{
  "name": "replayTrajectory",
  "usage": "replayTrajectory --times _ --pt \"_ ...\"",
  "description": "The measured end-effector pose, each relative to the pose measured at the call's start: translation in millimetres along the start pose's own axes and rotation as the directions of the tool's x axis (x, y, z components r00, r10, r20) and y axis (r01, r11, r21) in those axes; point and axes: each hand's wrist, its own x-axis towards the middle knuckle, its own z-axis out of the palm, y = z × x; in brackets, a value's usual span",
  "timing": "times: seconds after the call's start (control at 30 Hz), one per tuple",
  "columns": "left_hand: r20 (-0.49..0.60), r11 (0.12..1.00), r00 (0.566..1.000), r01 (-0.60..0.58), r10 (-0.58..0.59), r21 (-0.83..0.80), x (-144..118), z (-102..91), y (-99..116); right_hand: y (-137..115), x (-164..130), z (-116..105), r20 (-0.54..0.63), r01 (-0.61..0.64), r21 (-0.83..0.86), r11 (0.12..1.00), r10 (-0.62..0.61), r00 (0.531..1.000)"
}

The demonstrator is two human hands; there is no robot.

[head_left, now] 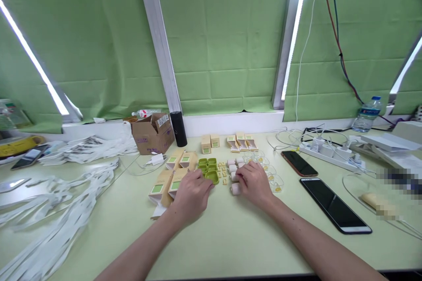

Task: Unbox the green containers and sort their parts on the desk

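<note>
My left hand (pixel 193 192) is closed, its fingertips and thumb at the near side of a small green tray (pixel 212 177). Behind this one stand several like green trays (pixel 212 161) in two columns. Just left of that hand lie open kraft-paper boxes with green labels (pixel 160 188). My right hand (pixel 256 182) pinches a short whitish-pink roll (pixel 234 176) in a row of similar rolls (pixel 235 189). Between the hands are small yellow square pieces (pixel 224 181). Clear plastic pieces with yellow spots (pixel 277 186) lie beyond my right hand, partly hidden by it.
Upright kraft boxes (pixel 206 144) and open ones (pixel 242 142) stand at the back. Leftward are a cardboard carton (pixel 153 133), a black cylinder (pixel 178 129) and white strips (pixel 75 202). Two phones (pixel 335 205), a power strip (pixel 329 156) and cables lie right.
</note>
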Motion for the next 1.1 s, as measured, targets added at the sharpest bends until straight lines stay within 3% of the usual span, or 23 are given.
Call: replayTrajectory --times 0.27,0.47,0.6,0.87,1.1 --pt "0.143 0.996 0.990 0.025 -0.012 -0.086 -10 8.2 4 -5 2 -12 0.103 0.066 0.054 0.996 -0.071 0.992" --pt "0.239 1.000 0.971 0.019 -0.018 -0.002 -14 15.1 1 -3 3 -15 0.126 0.034 0.057 0.998 -0.041 0.991" --pt "0.278 0.999 0.960 0.037 -0.037 0.004 -17 19.2 -1 -5 5 -20 0.203 0.029 0.053 0.998 -0.039 0.978" --pt "0.271 1.000 0.962 0.026 -0.021 -0.015 -16 20.1 -3 -4 8 -32 0.416 0.108 0.024 0.994 -0.108 0.903" --pt "0.267 0.998 0.963 0.043 -0.029 -0.046 -15 19.4 -3 2 8 -27 0.446 0.133 -0.047 0.990 -0.098 0.890"
